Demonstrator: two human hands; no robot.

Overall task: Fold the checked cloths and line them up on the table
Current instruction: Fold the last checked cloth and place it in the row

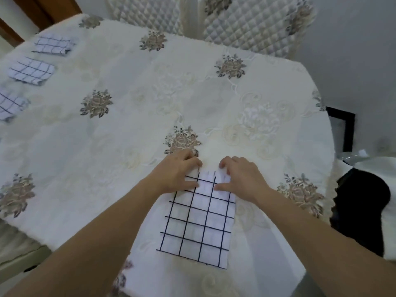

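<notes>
Both hands down on the far end of a checked cloth [198,219], flat on the worktop [128,116] near its front edge. Left hand [177,174] at the cloth's far left corner, fingers [194,160] curled onto the edge, thumb pressed flat on the fabric. Right hand [242,179] at the far right corner, fingers [224,163] bent down on the edge, thumb likewise flat. Whether fabric is pinched or only pressed: cannot tell. Rest of the cloth stretching back from the fingers toward the body. Well away, far left of the fingers, 3 folded checked cloths [32,69] in a line along the worktop's left side.
</notes>
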